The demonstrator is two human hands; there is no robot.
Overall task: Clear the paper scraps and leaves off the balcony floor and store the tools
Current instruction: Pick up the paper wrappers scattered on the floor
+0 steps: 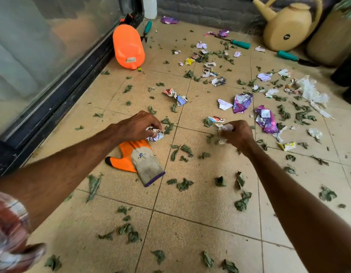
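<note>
**Head view, looking down on the tiled balcony floor (192, 229).** I see both bare forearms reaching toward the middle of the floor.

- **Left hand:** The left hand (138, 125) has its fingers curled downward around a crumpled paper scrap (157, 135), pinched at the fingertips. The scrap shows at the hand's right side. It is directly over the finger end of an orange-and-grey glove (140, 159), which lies flat on the tiles below the wrist.
- **Right hand:** The right hand (238, 135) is likewise closed. It grips a wad of whitish paper (225, 128) that sticks out on the hand's left, far side.
- **Spacing:** The two hands are well apart, with a tile joint running between them.
- **Loose litter:**
  - Two purple wrappers (242, 102) lie just beyond the right hand, toward the right edge of the floor.
  - Smaller torn papers (210, 72) trail from the middle toward the far edge.
  - Green leaves (184, 184) are scattered over the whole floor, including the near edge behind both hands.
- **Tools:**
  - An orange spray bottle (128, 46) lies on its side along the left edge, against the sliding glass door (33, 56).
  - A teal-handled tool (148, 27) lies beside the bottle in the far left corner.
  - Two more teal handles (240, 44) lie near the far right corner, in front of a tan watering can (286, 26).
</note>
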